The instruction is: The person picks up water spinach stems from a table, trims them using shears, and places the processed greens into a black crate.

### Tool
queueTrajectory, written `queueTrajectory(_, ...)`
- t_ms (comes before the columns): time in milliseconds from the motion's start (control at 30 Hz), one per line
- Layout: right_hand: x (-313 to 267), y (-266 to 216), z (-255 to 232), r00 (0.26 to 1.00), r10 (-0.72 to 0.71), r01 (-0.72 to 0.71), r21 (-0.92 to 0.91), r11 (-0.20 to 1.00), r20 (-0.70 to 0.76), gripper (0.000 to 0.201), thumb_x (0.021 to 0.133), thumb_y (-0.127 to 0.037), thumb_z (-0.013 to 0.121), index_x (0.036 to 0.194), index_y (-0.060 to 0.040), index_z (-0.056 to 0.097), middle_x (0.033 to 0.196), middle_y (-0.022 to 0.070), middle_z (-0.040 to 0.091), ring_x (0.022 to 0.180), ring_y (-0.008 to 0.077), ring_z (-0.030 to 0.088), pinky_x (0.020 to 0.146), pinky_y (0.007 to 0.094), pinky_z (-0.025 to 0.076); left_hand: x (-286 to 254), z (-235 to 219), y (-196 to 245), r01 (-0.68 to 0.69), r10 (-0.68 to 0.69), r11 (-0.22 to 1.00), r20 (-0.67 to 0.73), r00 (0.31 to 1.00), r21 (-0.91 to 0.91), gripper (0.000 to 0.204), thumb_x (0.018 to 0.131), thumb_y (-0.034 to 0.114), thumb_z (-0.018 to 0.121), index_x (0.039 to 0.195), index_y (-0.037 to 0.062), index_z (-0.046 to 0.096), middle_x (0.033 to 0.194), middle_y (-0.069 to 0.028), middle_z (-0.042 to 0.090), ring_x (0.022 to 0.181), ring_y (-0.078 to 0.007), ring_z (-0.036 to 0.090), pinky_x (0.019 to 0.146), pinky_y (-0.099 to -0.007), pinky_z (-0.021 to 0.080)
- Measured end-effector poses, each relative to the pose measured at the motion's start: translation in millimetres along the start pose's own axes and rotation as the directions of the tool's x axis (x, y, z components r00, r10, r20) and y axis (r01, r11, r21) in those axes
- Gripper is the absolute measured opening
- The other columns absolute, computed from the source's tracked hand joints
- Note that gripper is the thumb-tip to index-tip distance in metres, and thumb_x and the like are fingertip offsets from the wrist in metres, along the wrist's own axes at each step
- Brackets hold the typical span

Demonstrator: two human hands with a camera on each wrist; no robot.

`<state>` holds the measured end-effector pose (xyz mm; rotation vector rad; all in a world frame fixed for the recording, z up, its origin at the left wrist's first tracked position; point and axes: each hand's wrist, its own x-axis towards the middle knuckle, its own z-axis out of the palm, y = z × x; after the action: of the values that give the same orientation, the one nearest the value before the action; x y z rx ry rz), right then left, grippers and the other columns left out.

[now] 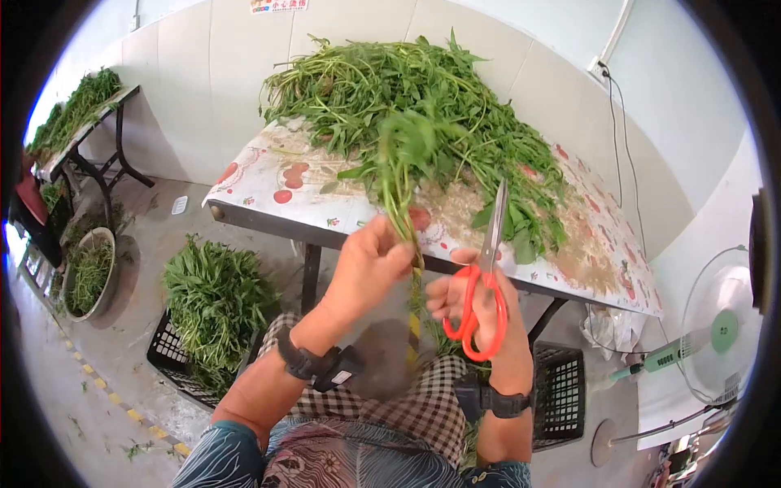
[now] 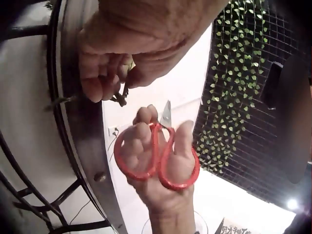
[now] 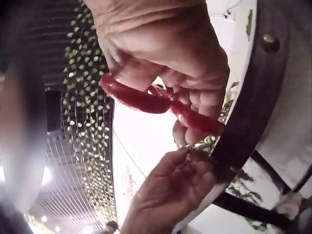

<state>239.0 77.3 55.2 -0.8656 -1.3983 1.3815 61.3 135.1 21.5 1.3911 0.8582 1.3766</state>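
1. At the middle of the head view, my left hand (image 1: 366, 267) pinches a bunch of leafy stems (image 1: 397, 183), tops upward.
2. Right of centre, my right hand (image 1: 486, 315) holds red-handled scissors (image 1: 488, 262), blades pointing up.
3. Upper middle, a heap of greens (image 1: 374, 89) covers part of the surface (image 1: 252, 191).

Leafy stem tops (image 1: 407, 140) blurred, wall sign (image 1: 279, 6) cut off
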Motion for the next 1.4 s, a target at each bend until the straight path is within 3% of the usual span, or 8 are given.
queueTrajectory(67, -20.0, 10.3, 6.9, 0.992, -0.006, -0.022, 0.228, 0.973, 0.124, 0.072, 0.084, -0.056, 0.051, 0.128, -0.0017, 0.035, 0.107, 0.0155, 0.058, 0.090, 0.0200, 0.058, 0.078, 0.0326, 0.048, -0.6, -0.6, 7.6, 0.035, -0.043, 0.974, -0.031, 0.999, -0.225, 0.011, 0.084, 0.005, 0.053, 0.094, 0.0024, 0.057, 0.073, 0.0002, 0.058, 0.062, -0.0053, 0.052, 0.055, -0.0216, 0.043)
queueTrajectory(100, -26.6, 20.9, 9.0, 0.989, 0.062, -0.086, 0.184, 0.979, 0.133, 0.085, 0.080, -0.068, 0.045, 0.132, -0.0026, 0.030, 0.109, 0.0147, 0.056, 0.093, 0.0200, 0.056, 0.080, 0.0326, 0.046, 1.4, -2.7, 3.0, -0.013, 0.013, 0.967, -0.001, 1.000, -0.253, 0.012, 0.086, 0.004, 0.052, 0.097, 0.0036, 0.056, 0.078, 0.0006, 0.060, 0.064, -0.0053, 0.052, 0.057, -0.0196, 0.043)
queueTrajectory(233, -48.5, 37.0, 12.1, 0.962, 0.191, -0.207, 0.070, 0.976, 0.194, 0.084, 0.081, -0.066, 0.046, 0.131, 0.0006, 0.034, 0.103, 0.0107, 0.058, 0.083, 0.0149, 0.054, 0.075, 0.0281, 0.044, -1.8, -1.0, 1.2, -0.032, 0.027, 0.954, -0.018, 0.999, -0.297, 0.016, 0.086, 0.005, 0.055, 0.102, 0.0029, 0.058, 0.084, -0.0013, 0.062, 0.068, -0.0061, 0.054, 0.059, -0.0203, 0.045)
queueTrajectory(633, -39.0, 41.3, 24.4, 0.987, 0.157, -0.149, -0.158, 0.976, 0.036, 0.075, 0.082, -0.059, 0.052, 0.123, 0.0039, 0.043, 0.085, 0.0068, 0.058, 0.067, 0.0112, 0.051, 0.060, 0.0242, 0.043, -2.5, 1.5, -2.3, 0.010, -0.011, 0.947, -0.001, 1.000, -0.320, 0.020, 0.085, 0.008, 0.057, 0.104, 0.0034, 0.059, 0.088, -0.0020, 0.063, 0.073, -0.0072, 0.058, 0.063, -0.0223, 0.049)
queueTrajectory(733, -32.3, 40.5, 24.9, 0.983, 0.183, -0.186, -0.189, 0.964, -0.031, 0.075, 0.083, -0.060, 0.050, 0.121, 0.0040, 0.044, 0.084, 0.0063, 0.057, 0.067, 0.0113, 0.051, 0.060, 0.0242, 0.043, -7.9, 8.8, 0.0, -0.022, 0.012, 0.962, -0.036, 0.999, -0.273, 0.012, 0.085, 0.012, 0.060, 0.093, 0.0025, 0.059, 0.082, -0.0024, 0.062, 0.069, -0.0077, 0.057, 0.064, -0.0232, 0.049)
queueTrajectory(1167, -13.6, 58.0, 22.9, 0.983, -0.047, -0.011, -0.315, 0.949, -0.177, 0.063, 0.084, -0.058, 0.049, 0.109, 0.0002, 0.052, 0.072, 0.0041, 0.054, 0.060, 0.0091, 0.048, 0.055, 0.0235, 0.040, -16.2, 15.8, -8.3, 0.107, -0.120, 0.950, -0.029, 0.992, -0.294, 0.012, 0.087, 0.016, 0.058, 0.089, 0.0037, 0.059, 0.072, -0.0003, 0.057, 0.063, -0.0083, 0.052, 0.059, -0.0234, 0.043)
queueTrajectory(1267, -15.2, 52.7, 22.0, 0.975, 0.004, -0.058, -0.236, 0.970, -0.224, 0.060, 0.085, -0.055, 0.051, 0.109, -0.0003, 0.052, 0.069, 0.0039, 0.054, 0.057, 0.0080, 0.046, 0.052, 0.0220, 0.038, -11.8, 3.2, 2.1, -0.024, -0.009, 0.903, -0.074, 0.997, -0.428, 0.018, 0.090, 0.021, 0.053, 0.094, 0.0041, 0.058, 0.073, -0.0015, 0.058, 0.064, -0.0098, 0.053, 0.060, -0.0248, 0.044)
queueTrajectory(1400, -16.3, 50.5, 13.6, 0.969, 0.047, -0.088, -0.160, 0.983, -0.243, 0.055, 0.086, -0.051, 0.052, 0.108, -0.0005, 0.052, 0.067, 0.0041, 0.053, 0.053, 0.0072, 0.045, 0.049, 0.0204, 0.037, -2.4, -7.5, 21.2, -0.087, -0.025, 0.880, -0.229, 0.973, -0.466, 0.019, 0.091, 0.021, 0.051, 0.098, 0.0047, 0.057, 0.089, -0.0071, 0.062, 0.072, -0.0146, 0.059, 0.063, -0.0282, 0.048)
